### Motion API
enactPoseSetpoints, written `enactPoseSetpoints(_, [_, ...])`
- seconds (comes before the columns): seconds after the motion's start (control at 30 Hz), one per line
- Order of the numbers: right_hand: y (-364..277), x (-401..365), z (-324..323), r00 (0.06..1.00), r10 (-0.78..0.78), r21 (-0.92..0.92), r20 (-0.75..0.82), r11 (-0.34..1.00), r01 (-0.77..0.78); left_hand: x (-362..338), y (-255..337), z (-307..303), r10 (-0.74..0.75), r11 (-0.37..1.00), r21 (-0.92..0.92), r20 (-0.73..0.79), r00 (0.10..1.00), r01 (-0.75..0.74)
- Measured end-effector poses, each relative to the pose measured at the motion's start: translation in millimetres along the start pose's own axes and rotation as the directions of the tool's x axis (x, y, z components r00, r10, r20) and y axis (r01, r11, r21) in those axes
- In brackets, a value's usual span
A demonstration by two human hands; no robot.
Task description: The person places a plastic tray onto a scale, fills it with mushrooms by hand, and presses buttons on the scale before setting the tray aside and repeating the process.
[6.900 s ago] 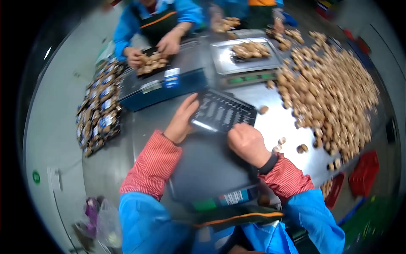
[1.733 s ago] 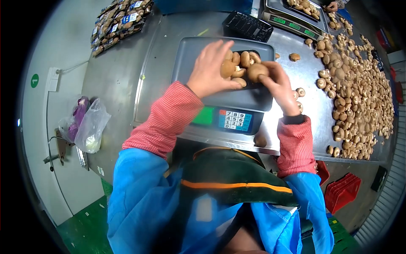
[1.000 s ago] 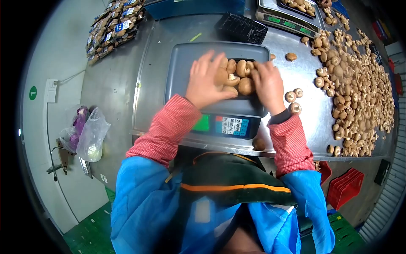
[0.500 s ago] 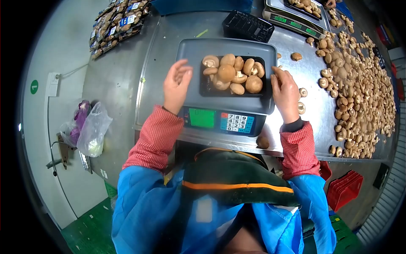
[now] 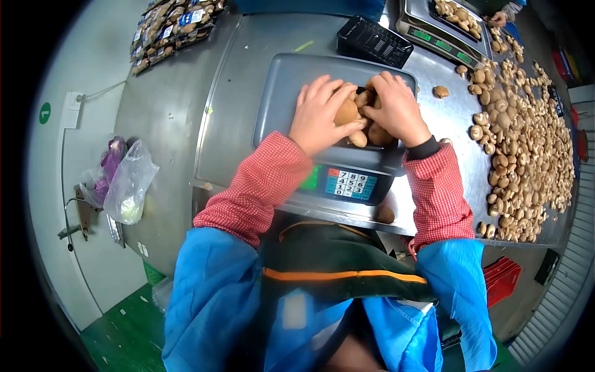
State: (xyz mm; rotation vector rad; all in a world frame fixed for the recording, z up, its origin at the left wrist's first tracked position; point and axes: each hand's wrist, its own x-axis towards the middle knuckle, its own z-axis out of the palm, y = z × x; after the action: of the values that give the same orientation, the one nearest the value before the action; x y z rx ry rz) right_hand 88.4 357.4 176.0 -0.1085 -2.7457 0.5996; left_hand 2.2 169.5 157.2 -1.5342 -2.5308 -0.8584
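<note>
A grey electronic scale [image 5: 282, 87] with a keypad [image 5: 351, 184] stands on the steel table in front of me. On its pan sits a black tray filled with brown mushrooms [image 5: 358, 137]. My left hand [image 5: 319, 115] lies over the tray's left half, fingers on a mushroom [image 5: 345, 112]. My right hand [image 5: 396, 110] covers the tray's right half, fingers curled down onto the mushrooms. Most of the tray is hidden under both hands.
A large heap of loose mushrooms [image 5: 520, 130] covers the table's right side. An empty black tray [image 5: 374, 42] lies beyond the scale, a second scale [image 5: 443, 25] with mushrooms behind it. Packed trays [image 5: 173, 25] lie far left. A plastic bag [image 5: 127, 183] hangs at the table's left edge.
Half a second ago both hands were off the tray at its sides, the mushrooms fully visible. Now both hands have come back in over the tray and press on the mushrooms.
</note>
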Motion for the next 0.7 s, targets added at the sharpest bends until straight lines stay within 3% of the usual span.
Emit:
enactPoseSetpoints(0.03, [-5.7,-2.0,-2.4,1.000,0.008,-0.031,-0.022,0.999,-0.009,-0.7,-0.5,-0.8,-0.008,1.000,-0.028,-0.010,1.000,0.008])
enactPoseSetpoints(0.13, [-8.4,-7.3,-4.4,0.977,-0.165,-0.212,-0.137,0.968,0.134,-2.3,-4.1,2.9,0.002,0.998,-0.062,-0.038,0.999,-0.005])
enactPoseSetpoints(0.27, [-11.0,-12.6,-7.0,0.975,-0.222,-0.185,-0.023,0.959,0.214,-0.7,-7.5,4.4,0.012,0.997,-0.071,-0.042,0.999,-0.015])
enactPoseSetpoints(0.37, [-9.0,-8.1,-16.4,0.993,-0.094,0.012,-0.073,0.995,0.095,-2.7,-10.2,7.1,0.018,0.996,-0.090,-0.070,0.997,-0.024])
enactPoseSetpoints(0.47, [5.3,-1.1,-5.1,0.988,-0.148,-0.041,0.048,0.988,0.150,-2.0,-9.0,3.8,0.027,0.995,-0.091,-0.075,0.997,-0.034])
enactPoseSetpoints(0.6, [-5.2,1.9,-12.6,0.991,-0.121,-0.088,0.062,0.988,0.126,-3.4,-10.8,7.5,-0.003,0.990,-0.142,-0.120,0.993,-0.014])
enactPoseSetpoints(0.7, [-18.8,-3.9,-10.1,0.993,-0.117,-0.295,-0.001,0.949,0.112,-2.2,-11.4,8.7,-0.023,0.987,-0.158,-0.153,0.988,-0.001])
